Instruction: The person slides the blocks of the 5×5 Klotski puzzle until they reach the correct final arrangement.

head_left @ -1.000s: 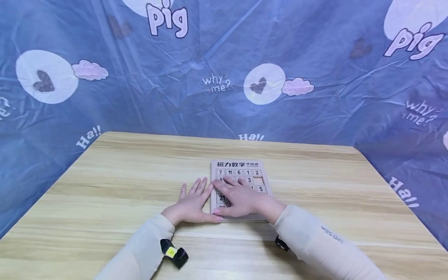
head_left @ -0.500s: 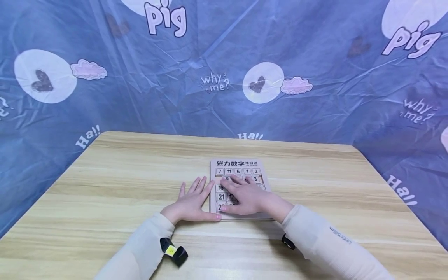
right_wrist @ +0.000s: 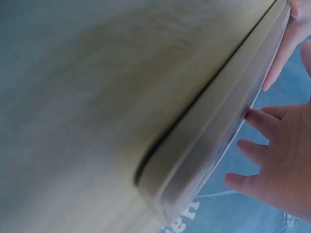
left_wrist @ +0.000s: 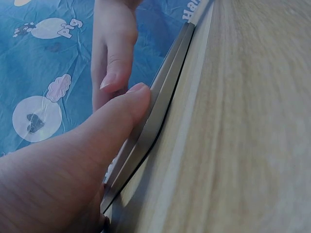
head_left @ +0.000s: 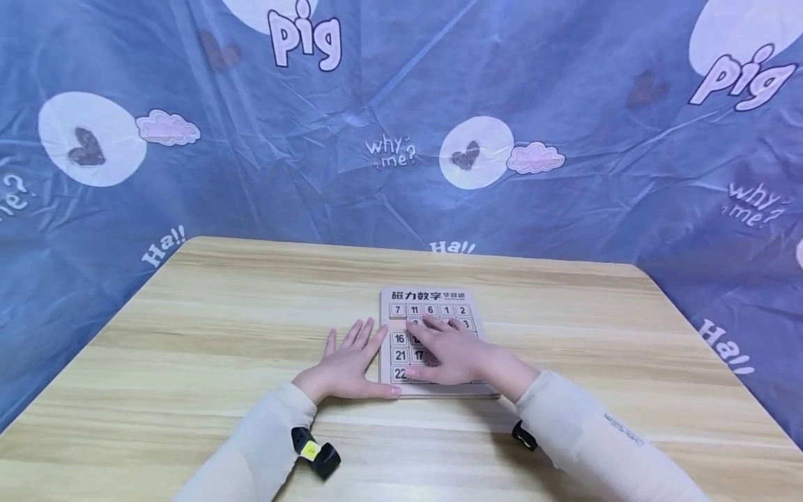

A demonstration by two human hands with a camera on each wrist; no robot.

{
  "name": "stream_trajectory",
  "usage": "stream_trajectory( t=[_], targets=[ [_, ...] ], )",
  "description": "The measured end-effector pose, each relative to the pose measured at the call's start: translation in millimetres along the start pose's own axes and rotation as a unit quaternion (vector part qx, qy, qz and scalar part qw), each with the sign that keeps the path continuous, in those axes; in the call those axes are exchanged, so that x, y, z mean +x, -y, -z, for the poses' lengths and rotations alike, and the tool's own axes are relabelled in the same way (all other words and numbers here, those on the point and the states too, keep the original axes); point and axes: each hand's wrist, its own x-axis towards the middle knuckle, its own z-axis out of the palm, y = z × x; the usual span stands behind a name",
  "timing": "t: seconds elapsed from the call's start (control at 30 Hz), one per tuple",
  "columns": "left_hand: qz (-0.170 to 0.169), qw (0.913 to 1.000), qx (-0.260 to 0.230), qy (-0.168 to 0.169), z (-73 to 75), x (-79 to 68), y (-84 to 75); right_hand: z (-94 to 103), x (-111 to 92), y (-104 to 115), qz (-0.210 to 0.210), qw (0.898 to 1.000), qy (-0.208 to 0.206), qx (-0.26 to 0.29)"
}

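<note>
A pale sliding number puzzle lies flat on the wooden table, black Chinese print along its top. Its square tiles carry numbers; a tile marked 16 and one marked 21 sit at the left. Above the 16, the second row has a gap at its left end. My left hand lies spread along the board's left edge, thumb on the near left corner. My right hand is spread over the middle tiles, with a fingertip touching the board's face. Many tiles beneath it are hidden.
The light wooden table extends around the board on all sides. Behind it hangs a blue printed cloth. A black strap device sits on the left sleeve, and another dark device shows by the right sleeve.
My right hand has slid to the right across the board. The second-row tiles have shifted right, so the gap went from the right end to the left end. The left hand stays in place.
</note>
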Motion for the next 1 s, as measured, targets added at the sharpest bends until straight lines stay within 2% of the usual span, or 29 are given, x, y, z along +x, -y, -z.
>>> stream_trajectory(
  t=[0.1, 0.23, 0.37, 0.73, 0.87, 1.0],
  targets=[
    [0.0, 1.0, 0.002, 0.002, -0.2, -0.1, -0.2, 0.1, -6, -8, -0.002, 0.999, -0.018, 0.026],
    [0.001, 1.0, 0.004, 0.002, -0.5, -0.5, 0.3, 1.1, -12, -26, -0.028, 0.997, -0.04, 0.056],
    [0.002, 1.0, 0.005, -0.001, -0.5, -0.5, 1.5, 2.1, -8, -34, -0.042, 0.996, -0.041, 0.074],
    [-0.003, 0.9999, 0.011, 0.002, -3.7, 1.2, 0.6, 1.2, 37, -3, -0.019, 0.999, -0.002, 0.033],
    [-0.002, 0.9999, 0.011, 0.005, -3.3, 1.6, 1.8, 1.0, 41, 1, -0.016, 1.0, 0.007, 0.015],
    [-0.001, 0.9999, 0.009, 0.006, -2.9, 1.8, 2.1, 0.9, 35, 4, -0.008, 1.0, 0.018, 0.009]
  ],
)
